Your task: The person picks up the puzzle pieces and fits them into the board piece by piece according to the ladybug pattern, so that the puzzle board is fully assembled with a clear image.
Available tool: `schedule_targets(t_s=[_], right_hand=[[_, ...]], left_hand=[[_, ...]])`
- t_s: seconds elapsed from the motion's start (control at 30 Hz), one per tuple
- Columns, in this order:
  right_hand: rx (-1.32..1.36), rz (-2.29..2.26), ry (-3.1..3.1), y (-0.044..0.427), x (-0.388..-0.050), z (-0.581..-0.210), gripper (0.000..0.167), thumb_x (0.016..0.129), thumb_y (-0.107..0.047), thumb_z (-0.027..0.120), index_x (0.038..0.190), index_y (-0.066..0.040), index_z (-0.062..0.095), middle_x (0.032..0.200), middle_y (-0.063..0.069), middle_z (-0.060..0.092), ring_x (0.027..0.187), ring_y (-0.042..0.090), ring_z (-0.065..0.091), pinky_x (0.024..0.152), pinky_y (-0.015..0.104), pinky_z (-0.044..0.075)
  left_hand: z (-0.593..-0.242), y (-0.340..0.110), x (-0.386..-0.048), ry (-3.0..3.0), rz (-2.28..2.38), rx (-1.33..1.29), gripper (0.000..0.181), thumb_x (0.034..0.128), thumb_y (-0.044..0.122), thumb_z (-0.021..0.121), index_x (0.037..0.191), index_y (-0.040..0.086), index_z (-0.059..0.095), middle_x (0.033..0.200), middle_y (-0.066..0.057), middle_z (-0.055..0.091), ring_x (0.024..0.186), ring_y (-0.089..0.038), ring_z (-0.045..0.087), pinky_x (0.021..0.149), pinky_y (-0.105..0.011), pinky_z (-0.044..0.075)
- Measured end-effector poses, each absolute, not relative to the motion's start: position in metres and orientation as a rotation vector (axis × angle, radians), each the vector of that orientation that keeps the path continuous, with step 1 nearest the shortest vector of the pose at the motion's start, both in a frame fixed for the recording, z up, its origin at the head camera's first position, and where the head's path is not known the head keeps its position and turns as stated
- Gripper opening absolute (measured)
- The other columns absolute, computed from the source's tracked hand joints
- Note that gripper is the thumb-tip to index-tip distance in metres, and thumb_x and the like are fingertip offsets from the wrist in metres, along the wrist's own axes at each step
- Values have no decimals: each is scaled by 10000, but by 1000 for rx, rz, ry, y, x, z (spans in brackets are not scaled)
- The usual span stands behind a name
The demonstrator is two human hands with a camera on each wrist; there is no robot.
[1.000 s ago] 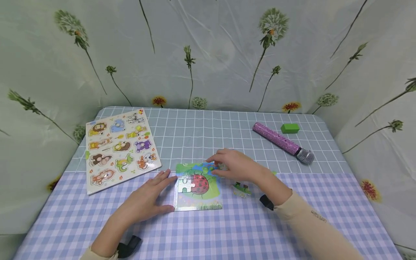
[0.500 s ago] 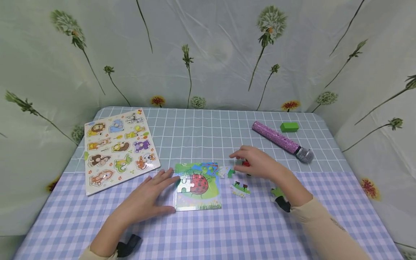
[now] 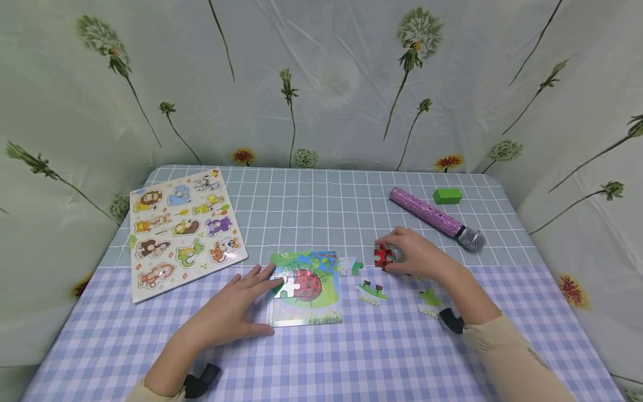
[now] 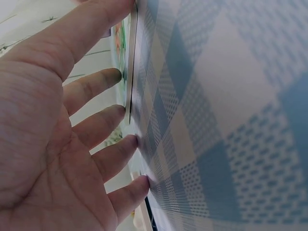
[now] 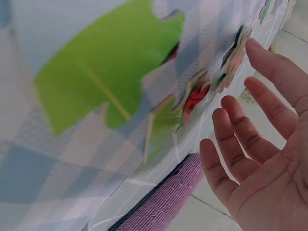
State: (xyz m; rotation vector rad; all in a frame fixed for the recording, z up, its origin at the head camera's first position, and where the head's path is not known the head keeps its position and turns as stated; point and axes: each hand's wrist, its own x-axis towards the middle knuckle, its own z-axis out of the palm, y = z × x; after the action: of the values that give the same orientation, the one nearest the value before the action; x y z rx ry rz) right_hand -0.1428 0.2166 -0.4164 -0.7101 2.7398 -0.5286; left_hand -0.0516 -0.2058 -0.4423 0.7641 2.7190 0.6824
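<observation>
A ladybird jigsaw puzzle lies on the checked cloth, with a white gap at the ladybird's left. My left hand is spread at its left edge, fingertips over the frame and thumb at the lower left corner. A red, black-spotted jigsaw piece lies to the right of the puzzle. My right hand reaches round it, index finger at its far edge and thumb at its near edge. In the right wrist view the fingers are extended and loosely bent; no firm pinch shows.
Loose jigsaw pieces lie about: a white-green one touching or close to the puzzle, a green one, another green one. An animal board lies at the left. A glittery purple microphone and green block lie back right.
My right hand has moved right, from the puzzle's top right corner to the red piece, uncovering the white-green piece. My left hand has shifted slightly rightward over the puzzle's edge.
</observation>
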Motion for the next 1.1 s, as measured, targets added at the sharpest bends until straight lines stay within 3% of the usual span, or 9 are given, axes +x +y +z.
schedule_targets(t_s=[0.2,0.57,1.1], right_hand=[[-703,-540,2733,224,-141,-418,543,884,-122,868,1400,-76,706,1296,208,670,1194,381,647,1031,580,563],[-736,-567,2734,227,-143,-422,489,886,-111,861,1354,-54,730,1217,158,685,1038,264,624,871,441,535],[-761,-579,2735,227,-144,-426,446,892,-109,862,1319,-46,749,1170,110,718,965,205,609,840,407,530]], left_hand=[[-440,-205,-53,2720,666,753,896,813,491,921,1579,205,555,1748,-93,370,1601,-446,358,1230,-772,310],[-442,-204,-53,2716,660,733,903,804,491,923,1579,206,555,1756,-79,354,1612,-435,339,1253,-752,293],[-442,-205,-53,2705,684,720,903,806,503,918,1581,220,551,1758,-73,352,1615,-440,331,1241,-781,274]])
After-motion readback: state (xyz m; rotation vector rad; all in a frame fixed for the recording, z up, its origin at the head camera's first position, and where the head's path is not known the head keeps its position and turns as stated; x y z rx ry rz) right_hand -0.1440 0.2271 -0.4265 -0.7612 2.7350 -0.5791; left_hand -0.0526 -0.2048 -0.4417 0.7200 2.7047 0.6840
